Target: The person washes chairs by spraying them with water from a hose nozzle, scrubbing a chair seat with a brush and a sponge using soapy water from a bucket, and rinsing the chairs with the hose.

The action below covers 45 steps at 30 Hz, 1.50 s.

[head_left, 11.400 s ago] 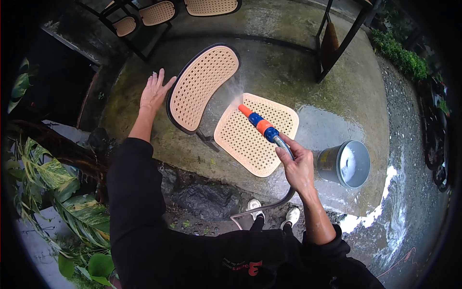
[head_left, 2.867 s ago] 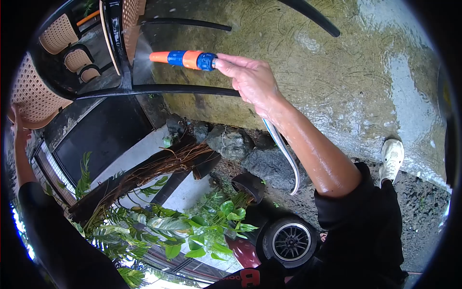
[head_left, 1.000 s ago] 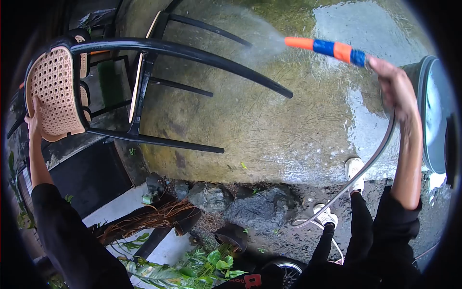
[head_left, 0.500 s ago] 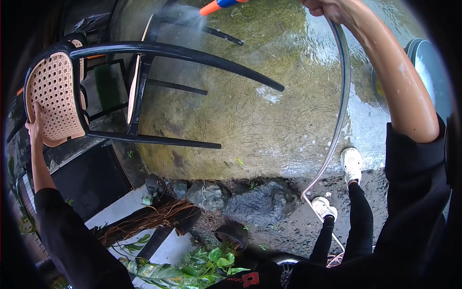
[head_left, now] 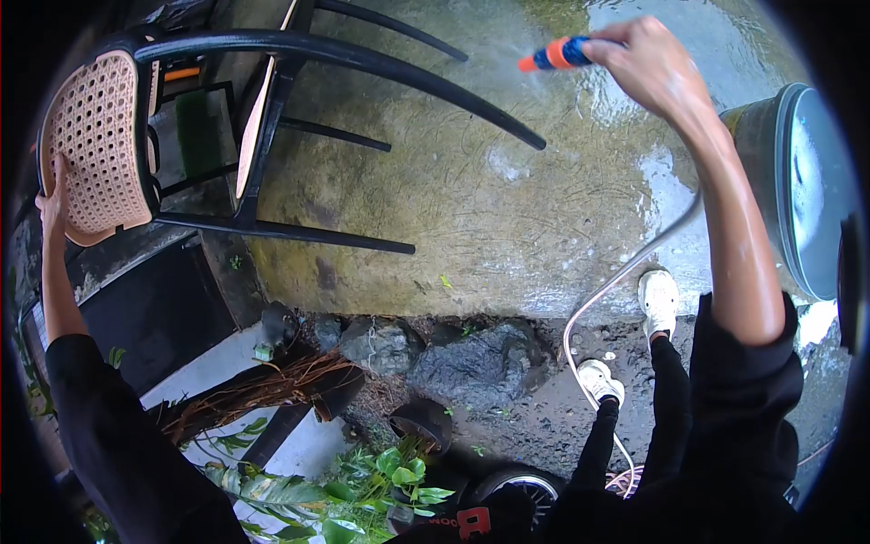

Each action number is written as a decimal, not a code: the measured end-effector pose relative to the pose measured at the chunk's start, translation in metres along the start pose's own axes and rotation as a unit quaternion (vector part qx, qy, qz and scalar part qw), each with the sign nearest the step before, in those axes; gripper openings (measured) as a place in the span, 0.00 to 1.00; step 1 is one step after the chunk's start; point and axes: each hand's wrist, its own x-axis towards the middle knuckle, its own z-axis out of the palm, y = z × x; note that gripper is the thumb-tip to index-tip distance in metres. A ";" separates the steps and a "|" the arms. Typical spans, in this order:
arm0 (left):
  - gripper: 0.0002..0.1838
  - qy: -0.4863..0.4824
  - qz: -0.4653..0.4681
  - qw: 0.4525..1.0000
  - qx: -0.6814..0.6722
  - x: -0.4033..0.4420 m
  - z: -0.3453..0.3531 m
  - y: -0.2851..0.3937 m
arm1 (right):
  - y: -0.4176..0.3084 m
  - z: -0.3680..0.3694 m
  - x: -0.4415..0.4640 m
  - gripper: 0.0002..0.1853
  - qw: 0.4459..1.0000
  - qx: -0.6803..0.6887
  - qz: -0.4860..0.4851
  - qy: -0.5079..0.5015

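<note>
A chair with black legs and a tan woven backrest (head_left: 101,136) is tilted on its side at the left, its legs pointing right. My left hand (head_left: 54,201) grips the lower left edge of that backrest. The tan seat (head_left: 254,127) shows edge-on between the black legs. At the upper right, my right hand (head_left: 654,65) is closed around the rear of an orange and blue hose nozzle (head_left: 557,54). A fine spray leaves its tip toward the left, near the chair legs. The hose (head_left: 625,269) hangs from beneath my right wrist and curves down to the ground.
A grey bucket (head_left: 797,190) with foamy water stands at the right. Wet concrete (head_left: 435,199) lies below the chair legs. Along its edge are dark rocks (head_left: 476,367), a fallen pot (head_left: 421,424) and leafy plants (head_left: 390,480). More tan chairs stand behind at the upper left.
The chair, upright earlier, is now tipped sideways in my left hand. Over the last half second, my right hand and the nozzle have come down and to the right, back into fuller view.
</note>
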 end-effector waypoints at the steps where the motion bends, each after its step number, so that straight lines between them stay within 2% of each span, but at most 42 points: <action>1: 0.67 0.005 0.001 1.000 0.006 0.005 -0.001 -0.003 | -0.010 -0.002 -0.019 0.18 1.000 0.023 -0.013 0.006; 5: 0.69 0.018 0.017 0.999 0.029 0.017 -0.001 -0.001 | -0.063 -0.001 -0.086 0.17 0.992 0.122 -0.012 -0.007; 7: 0.71 0.010 0.025 0.999 0.025 0.017 -0.004 -0.003 | -0.091 0.002 -0.093 0.16 0.972 0.221 -0.016 -0.080; 9: 0.72 0.006 0.023 0.999 0.021 0.011 -0.009 0.002 | -0.115 0.023 -0.097 0.15 0.951 0.301 -0.075 0.000; 11: 0.72 0.010 0.024 1.000 0.010 -0.008 -0.014 0.013 | -0.144 0.047 -0.106 0.14 0.935 0.338 -0.084 0.072; 12: 0.72 0.012 0.022 1.000 0.008 -0.008 -0.014 0.012 | -0.153 0.043 -0.106 0.14 0.935 0.337 -0.087 0.074; 14: 0.70 -0.019 0.031 0.999 0.038 -0.005 -0.014 0.010 | -0.168 0.036 -0.112 0.13 0.920 0.365 -0.130 -0.054; 16: 0.67 -0.028 0.035 0.997 0.061 -0.009 -0.020 0.011 | -0.179 0.032 -0.121 0.13 0.922 0.359 -0.139 -0.034; 17: 0.61 -0.096 0.102 0.981 0.134 -0.011 -0.028 0.012 | -0.185 0.031 -0.126 0.14 0.925 0.352 -0.145 -0.014; 19: 0.49 -0.124 0.165 0.938 0.279 -0.026 -0.033 0.012 | -0.190 0.031 -0.135 0.14 0.927 0.344 -0.151 0.007; 20: 0.44 -0.132 0.199 0.908 0.345 -0.034 -0.036 0.013 | -0.192 0.031 -0.140 0.15 0.934 0.322 -0.145 -0.047; 21: 0.42 -0.062 0.131 0.955 0.261 -0.073 -0.046 0.037 | -0.194 0.031 -0.146 0.16 0.939 0.299 -0.140 -0.101; 22: 0.40 0.012 0.056 0.984 0.171 -0.095 -0.055 0.049 | -0.195 0.031 -0.152 0.16 0.939 0.295 -0.144 -0.100; 24: 0.37 0.019 0.064 0.982 0.177 -0.111 -0.062 0.038 | -0.193 0.037 -0.174 0.18 0.948 0.260 -0.144 -0.118; 26: 0.35 0.001 0.122 0.978 0.169 -0.135 -0.075 0.042 | -0.182 0.041 -0.195 0.17 0.955 0.216 -0.164 -0.118; 28: 0.31 -0.006 0.140 0.979 0.151 -0.159 -0.094 0.043 | -0.168 0.034 -0.216 0.17 0.976 0.144 -0.094 -0.131; 30: 0.27 -0.025 0.154 0.977 0.145 -0.176 -0.102 0.036 | -0.147 0.016 -0.226 0.18 0.993 0.110 -0.045 -0.024; 31: 0.25 -0.021 0.175 0.975 0.135 -0.186 -0.105 0.028 | -0.139 -0.002 -0.225 0.17 0.990 0.118 0.040 -0.062; 32: 0.24 -0.005 0.208 0.971 0.114 -0.194 -0.105 0.014 | -0.131 -0.021 -0.224 0.17 0.979 0.125 0.125 -0.098; 35: 0.23 -0.023 0.195 0.973 0.119 -0.231 -0.117 -0.014 | -0.111 -0.047 -0.232 0.17 0.994 0.056 0.091 -0.017; 39: 0.23 -0.041 0.148 0.979 0.136 -0.295 -0.138 -0.026 | -0.112 -0.057 -0.251 0.16 0.992 0.099 0.069 0.026; 42: 0.23 -0.044 0.140 0.980 0.134 -0.327 -0.162 0.004 | -0.127 -0.068 -0.262 0.16 0.989 0.105 0.100 -0.027; 44: 0.25 -0.092 0.107 0.981 0.131 -0.312 -0.168 0.033 | -0.125 -0.058 -0.268 0.16 0.992 0.122 0.023 0.031; 45: 0.29 -0.103 0.094 0.984 0.113 -0.296 -0.167 0.048 | -0.129 -0.058 -0.268 0.16 0.992 0.119 0.016 0.026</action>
